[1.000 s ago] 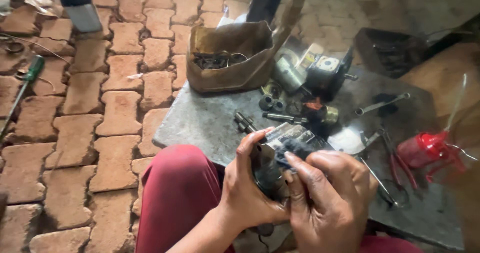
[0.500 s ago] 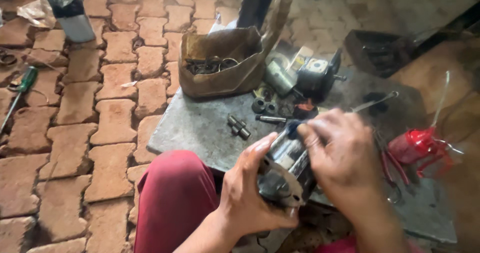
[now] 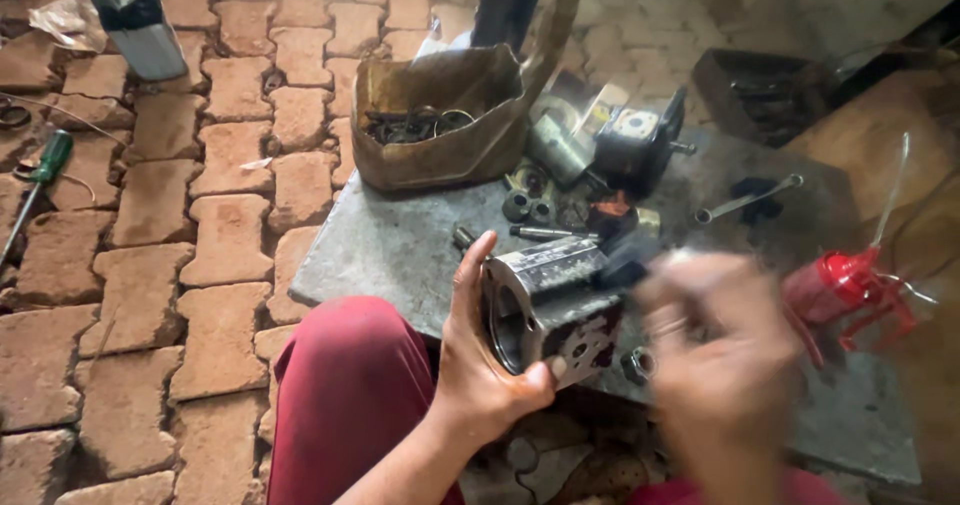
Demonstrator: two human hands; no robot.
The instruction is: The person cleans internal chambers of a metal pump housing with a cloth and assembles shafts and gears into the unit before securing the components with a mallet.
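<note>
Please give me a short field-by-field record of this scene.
Left hand: grips a grey metal housing with a round bore, held over the slab's near edge
Right hand: motion-blurred beside the housing; contents unclear
Work surface: grey stone slab on brick paving
Behind: brown container of metal parts
Right side: red oil can, wrench
Far left: green-handled screwdriver

Left hand [image 3: 487, 365]: forearm rising from lower frame edge, wrist bent, palm cupped, thumb [image 3: 466, 283] stretched upward, fingers curled underneath, one fingertip showing at lower edge of grasp; firm hold. Right hand [image 3: 722, 350]: heavily motion-blurred, raised just right of left hand, finger pose unclear. Red-trousered knee [image 3: 352, 397] bent below left wrist.
</note>
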